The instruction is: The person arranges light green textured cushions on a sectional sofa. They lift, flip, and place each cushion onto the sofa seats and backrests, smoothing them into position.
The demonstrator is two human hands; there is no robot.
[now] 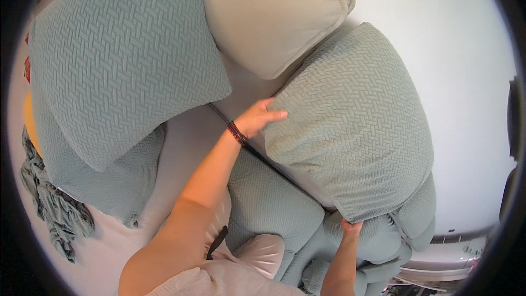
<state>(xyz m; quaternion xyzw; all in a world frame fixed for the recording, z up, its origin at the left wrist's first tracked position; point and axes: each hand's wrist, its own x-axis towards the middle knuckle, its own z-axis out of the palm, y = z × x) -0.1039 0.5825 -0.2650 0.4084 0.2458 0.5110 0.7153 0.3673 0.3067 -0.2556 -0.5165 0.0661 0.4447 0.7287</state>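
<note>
A large sage-green cushion [353, 123] in a basket-weave textured cover stands upright in front of me. My left hand [259, 119] grips its left edge, the thumb lying over the front and the fingers hidden behind. Lower down, my right hand [352, 226] holds the bottom corner, with most of its fingers hidden under the fabric. The cover wrinkles near that corner. Behind it, to the upper left, leans a beige cushion [275, 12] with piped edges and no green cover. Another green-covered cushion [131, 61] rests at the upper left, overlapping a lower green cushion [111, 181].
A green-covered sofa seat [275, 197] lies below my hands, and more green padding [419, 213] continues at right. Crumpled green fabric [61, 205] is on the pale surface at far left, near a yellow item [31, 119]. A white wall [464, 90] rises at right.
</note>
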